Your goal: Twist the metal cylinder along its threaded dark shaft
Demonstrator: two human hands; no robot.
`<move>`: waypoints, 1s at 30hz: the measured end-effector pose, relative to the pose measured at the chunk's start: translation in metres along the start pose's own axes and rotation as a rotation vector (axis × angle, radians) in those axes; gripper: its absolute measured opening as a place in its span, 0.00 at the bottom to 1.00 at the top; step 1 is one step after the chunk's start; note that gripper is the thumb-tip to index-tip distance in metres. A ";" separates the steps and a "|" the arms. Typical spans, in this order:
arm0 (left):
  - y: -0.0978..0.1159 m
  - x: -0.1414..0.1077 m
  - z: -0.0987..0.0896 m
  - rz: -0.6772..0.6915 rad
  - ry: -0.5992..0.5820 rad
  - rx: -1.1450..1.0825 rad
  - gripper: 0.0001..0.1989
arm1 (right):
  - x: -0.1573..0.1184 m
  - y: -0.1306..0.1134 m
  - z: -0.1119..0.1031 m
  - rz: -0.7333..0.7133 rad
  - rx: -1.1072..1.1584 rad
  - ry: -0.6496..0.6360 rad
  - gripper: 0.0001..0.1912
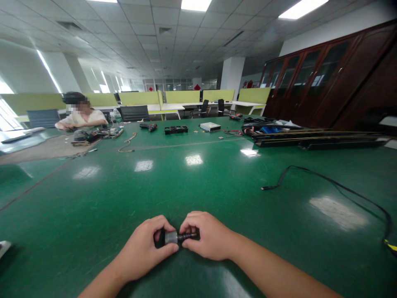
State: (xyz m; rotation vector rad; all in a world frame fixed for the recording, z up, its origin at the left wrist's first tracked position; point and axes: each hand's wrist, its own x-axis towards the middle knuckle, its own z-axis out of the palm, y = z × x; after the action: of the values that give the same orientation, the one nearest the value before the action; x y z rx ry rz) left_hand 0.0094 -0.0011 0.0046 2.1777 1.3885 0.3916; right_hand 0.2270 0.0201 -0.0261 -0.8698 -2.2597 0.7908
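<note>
Near the front of the green table (155, 182), a small metal part lies between my two hands. On its left is a silver-grey cylinder (171, 237), gripped between the thumb and fingers of my left hand (147, 240). A thin dark ribbed shaft (186, 236), which looks like a threaded bolt, runs from the cylinder to the right. My right hand (209, 236) is closed around the shaft's outer end, thumb below and curled fingers above. The fingers hide both ends of the part. Whether it touches the tabletop, I cannot tell.
A black cable (305, 169) curves across the right side. Farther back are a power drill (149, 127), a black tray (176, 130), a silver box (210, 126) and long black rails (279, 140). At far left a person (89, 118) sits by a pile of parts.
</note>
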 end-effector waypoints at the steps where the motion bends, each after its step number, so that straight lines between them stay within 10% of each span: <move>1: 0.000 0.000 0.000 -0.001 -0.001 0.000 0.08 | 0.000 0.000 0.000 -0.001 0.001 0.000 0.09; 30: 0.003 0.001 -0.001 -0.025 0.000 -0.019 0.08 | 0.001 -0.001 -0.001 0.044 0.014 -0.002 0.10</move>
State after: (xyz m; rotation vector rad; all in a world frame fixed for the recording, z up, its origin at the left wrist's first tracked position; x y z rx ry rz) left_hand 0.0108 -0.0011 0.0073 2.1433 1.4044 0.3939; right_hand 0.2264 0.0206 -0.0246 -0.9154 -2.2417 0.8264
